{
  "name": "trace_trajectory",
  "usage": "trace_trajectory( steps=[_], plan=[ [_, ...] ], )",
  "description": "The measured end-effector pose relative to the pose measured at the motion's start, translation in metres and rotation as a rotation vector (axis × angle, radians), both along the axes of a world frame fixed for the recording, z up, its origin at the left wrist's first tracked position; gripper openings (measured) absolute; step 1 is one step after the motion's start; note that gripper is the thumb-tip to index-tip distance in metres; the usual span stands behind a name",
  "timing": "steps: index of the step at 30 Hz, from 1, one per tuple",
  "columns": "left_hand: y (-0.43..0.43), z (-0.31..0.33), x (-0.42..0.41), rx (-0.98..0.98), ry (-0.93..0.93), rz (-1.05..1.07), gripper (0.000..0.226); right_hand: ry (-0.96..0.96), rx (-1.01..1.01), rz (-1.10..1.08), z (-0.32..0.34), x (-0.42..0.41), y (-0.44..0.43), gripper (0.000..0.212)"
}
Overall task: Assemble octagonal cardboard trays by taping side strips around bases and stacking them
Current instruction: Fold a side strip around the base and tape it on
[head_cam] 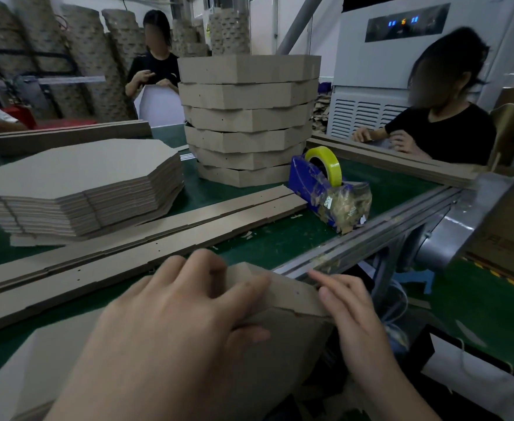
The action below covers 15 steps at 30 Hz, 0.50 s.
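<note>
Tray point(283, 297) beneath left hand point(170, 311), right hand point(353, 311) against its side.

No legible text; cabinet display point(403, 22) glyphs blurred.

Two other workers and a big white machine round the green bench

One person in black point(155, 66) stands at the far end holding a white sheet point(158, 107); another person in black point(450, 138) sits on the right, beside a white cooling unit point(371, 65). An aluminium rail point(371, 235) edges the green table point(280, 238). Tall printed brown stacks point(91, 56) lean along the back wall.
</note>
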<state>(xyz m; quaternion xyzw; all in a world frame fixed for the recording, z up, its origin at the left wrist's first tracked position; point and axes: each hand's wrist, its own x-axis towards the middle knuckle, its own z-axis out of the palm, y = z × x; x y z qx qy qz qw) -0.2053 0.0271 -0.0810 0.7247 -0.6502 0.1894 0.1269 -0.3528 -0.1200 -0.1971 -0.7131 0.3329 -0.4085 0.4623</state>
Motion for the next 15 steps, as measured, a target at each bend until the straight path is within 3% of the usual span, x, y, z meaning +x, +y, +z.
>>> trace_trajectory(
  steps=[3,8,12,15],
  plan=[
    [0.011,-0.004,0.007,-0.096,0.146,-0.038,0.040,-0.071,0.150,0.092,0.009,-0.002,-0.009,0.024],
    [0.024,-0.009,0.020,-0.072,0.287,-0.048,0.038,-0.078,0.005,0.128,0.014,0.005,-0.004,0.037],
    [0.013,-0.004,0.013,0.033,0.080,-0.060,0.034,-0.038,-0.017,0.227,0.016,0.016,0.005,0.029],
    [0.006,-0.003,0.009,0.068,0.037,-0.053,0.035,-0.081,0.118,0.308,0.027,0.017,0.002,0.019]
  ],
)
